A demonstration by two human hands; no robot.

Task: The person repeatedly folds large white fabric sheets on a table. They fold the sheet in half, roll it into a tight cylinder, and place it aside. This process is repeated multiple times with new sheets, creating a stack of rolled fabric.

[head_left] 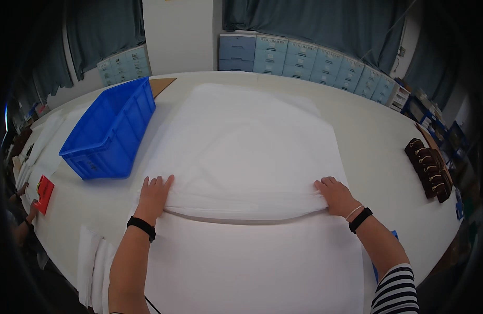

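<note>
Pressing white sheet (246,152) fold | left hand (155,193) flat, open | right hand (335,196) pinching edge

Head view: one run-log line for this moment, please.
left hand: flat on white sheet fold, open | right hand: pinching fold edge | blue bin: left of sheet | table: white

Black wristbands (141,228), striped right sleeve (395,290)
</note>
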